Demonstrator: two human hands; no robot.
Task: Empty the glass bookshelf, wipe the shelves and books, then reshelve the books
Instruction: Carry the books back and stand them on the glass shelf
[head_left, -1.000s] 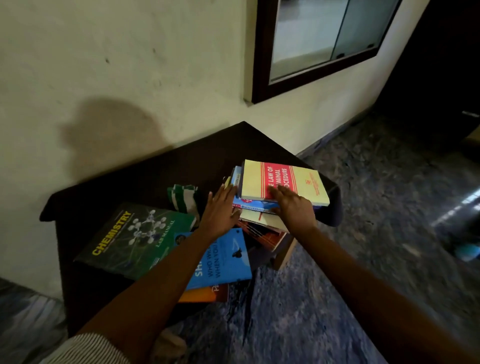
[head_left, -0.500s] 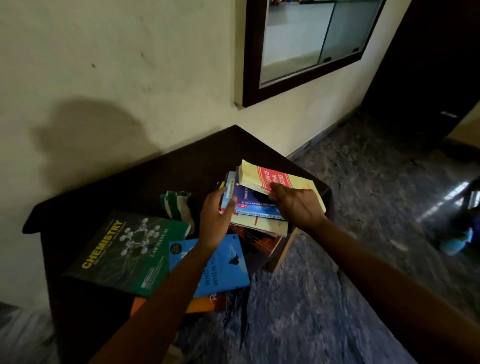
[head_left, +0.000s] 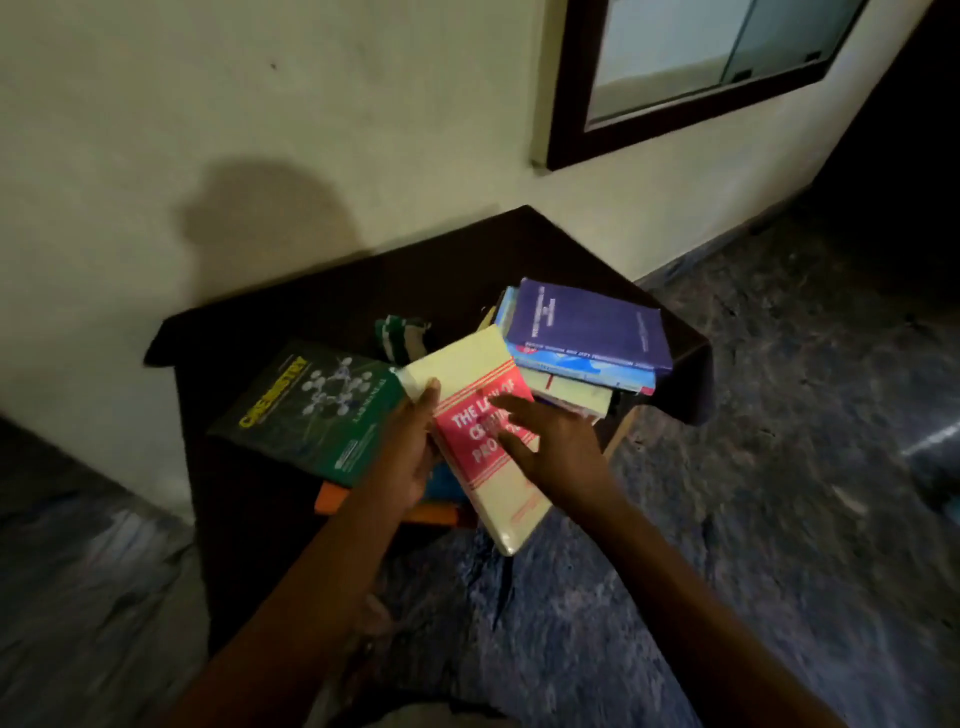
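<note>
At the left hand (head_left: 410, 460), curled fingers and thumb grip the law book (head_left: 467, 364) by its left edge; the right hand (head_left: 550, 447) lies spread flat on the cover. Long axis runs away from the person, near end overhanging the table (head_left: 311, 322).

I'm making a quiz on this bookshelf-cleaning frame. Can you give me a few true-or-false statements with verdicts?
1. The left hand grips the yellow-and-red law book by its edge. True.
2. The right hand clutches the purple book. False: its spread fingers lie on the law book's cover.
3. The purple book tops the stack. True.
4. The green Chemistry book stands upright. False: it lies flat on the dark table.
</note>
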